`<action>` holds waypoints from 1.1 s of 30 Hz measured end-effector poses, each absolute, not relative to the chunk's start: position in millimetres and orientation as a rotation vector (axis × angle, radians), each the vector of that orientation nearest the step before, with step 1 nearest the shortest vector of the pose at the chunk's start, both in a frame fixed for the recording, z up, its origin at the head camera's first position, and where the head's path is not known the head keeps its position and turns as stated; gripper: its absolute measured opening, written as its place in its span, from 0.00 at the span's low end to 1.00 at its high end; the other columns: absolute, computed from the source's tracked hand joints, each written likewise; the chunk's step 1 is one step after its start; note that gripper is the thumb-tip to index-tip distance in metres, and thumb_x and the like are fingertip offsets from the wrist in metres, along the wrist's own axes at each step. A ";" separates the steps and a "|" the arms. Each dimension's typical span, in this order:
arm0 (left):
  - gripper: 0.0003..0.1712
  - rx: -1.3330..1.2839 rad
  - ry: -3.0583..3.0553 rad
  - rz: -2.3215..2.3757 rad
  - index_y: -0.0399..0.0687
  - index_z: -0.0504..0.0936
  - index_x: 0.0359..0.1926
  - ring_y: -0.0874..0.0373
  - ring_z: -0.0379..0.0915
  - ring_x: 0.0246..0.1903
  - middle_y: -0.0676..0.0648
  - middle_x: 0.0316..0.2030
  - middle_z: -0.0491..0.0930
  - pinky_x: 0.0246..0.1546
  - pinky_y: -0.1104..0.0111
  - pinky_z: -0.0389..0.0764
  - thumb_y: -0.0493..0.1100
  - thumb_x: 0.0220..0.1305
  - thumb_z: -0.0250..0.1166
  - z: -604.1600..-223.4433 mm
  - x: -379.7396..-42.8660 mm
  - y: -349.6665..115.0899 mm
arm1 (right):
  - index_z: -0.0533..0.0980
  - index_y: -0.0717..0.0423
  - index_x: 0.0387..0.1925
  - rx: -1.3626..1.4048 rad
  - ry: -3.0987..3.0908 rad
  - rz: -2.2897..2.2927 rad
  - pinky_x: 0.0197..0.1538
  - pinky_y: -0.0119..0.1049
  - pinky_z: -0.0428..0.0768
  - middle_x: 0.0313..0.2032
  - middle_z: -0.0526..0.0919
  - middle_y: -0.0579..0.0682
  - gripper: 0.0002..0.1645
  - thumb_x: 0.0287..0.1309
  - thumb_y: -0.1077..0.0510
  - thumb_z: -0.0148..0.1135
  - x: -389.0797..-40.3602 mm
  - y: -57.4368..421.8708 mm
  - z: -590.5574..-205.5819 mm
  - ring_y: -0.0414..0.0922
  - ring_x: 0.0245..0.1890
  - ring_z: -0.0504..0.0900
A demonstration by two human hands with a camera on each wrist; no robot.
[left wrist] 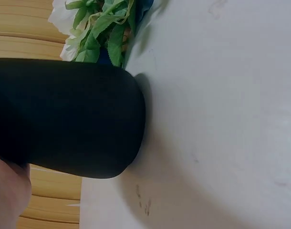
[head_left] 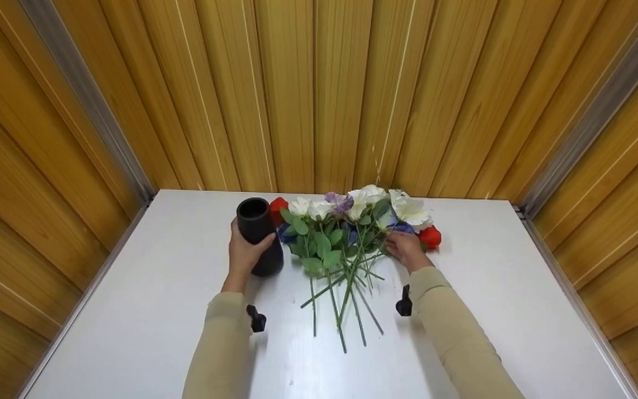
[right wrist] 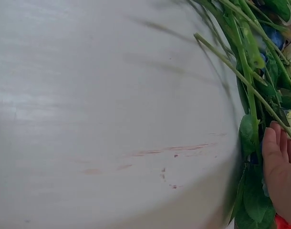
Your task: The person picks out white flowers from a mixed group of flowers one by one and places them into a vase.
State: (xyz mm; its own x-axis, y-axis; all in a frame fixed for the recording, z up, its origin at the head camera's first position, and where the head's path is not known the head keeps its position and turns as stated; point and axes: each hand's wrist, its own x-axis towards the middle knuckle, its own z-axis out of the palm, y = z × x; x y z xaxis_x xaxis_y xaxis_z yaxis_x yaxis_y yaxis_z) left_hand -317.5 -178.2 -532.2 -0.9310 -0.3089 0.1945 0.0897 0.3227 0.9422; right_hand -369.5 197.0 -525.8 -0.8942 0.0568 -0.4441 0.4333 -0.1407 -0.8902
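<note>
My left hand grips a black vase, with the thumb across its front. The vase stands near upright on the white table, its open mouth facing up; in the left wrist view its dark lower body fills much of the picture. Artificial flowers in white, purple, blue and red lie in a bunch to the right of the vase, green stems toward me. At the right end of the bunch, my right hand pinches a green stem between thumb and fingers; which bloom it belongs to is unclear.
The white table runs back to a wood-patterned wall, with similar walls at both sides. Loose stem ends cross one another at the table's middle. One red flower lies just beyond my right hand.
</note>
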 end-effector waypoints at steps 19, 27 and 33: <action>0.54 0.227 -2.156 -1.725 0.39 0.54 0.76 0.38 0.66 0.71 0.32 0.70 0.69 0.77 0.44 0.63 0.40 0.55 0.76 -532.6 -318.2 -172.1 | 0.72 0.69 0.57 0.619 2.063 -2.176 0.43 0.30 0.85 0.40 0.79 0.52 0.16 0.71 0.67 0.55 -382.1 196.2 -527.3 0.39 0.34 0.80; 0.54 0.243 -2.135 -1.725 0.41 0.54 0.77 0.39 0.64 0.72 0.34 0.72 0.67 0.78 0.45 0.61 0.41 0.55 0.76 -535.8 -323.5 -169.4 | 0.72 0.68 0.60 0.627 2.270 -2.031 0.46 0.29 0.86 0.43 0.79 0.51 0.19 0.72 0.63 0.56 -385.4 208.3 -501.1 0.37 0.35 0.80; 0.55 0.281 -2.147 -1.745 0.42 0.54 0.77 0.39 0.62 0.74 0.35 0.73 0.66 0.78 0.45 0.60 0.41 0.55 0.77 -536.7 -321.4 -170.5 | 0.71 0.68 0.62 0.604 2.293 -2.066 0.43 0.25 0.84 0.42 0.77 0.49 0.21 0.72 0.64 0.56 -390.3 213.8 -476.4 0.38 0.39 0.80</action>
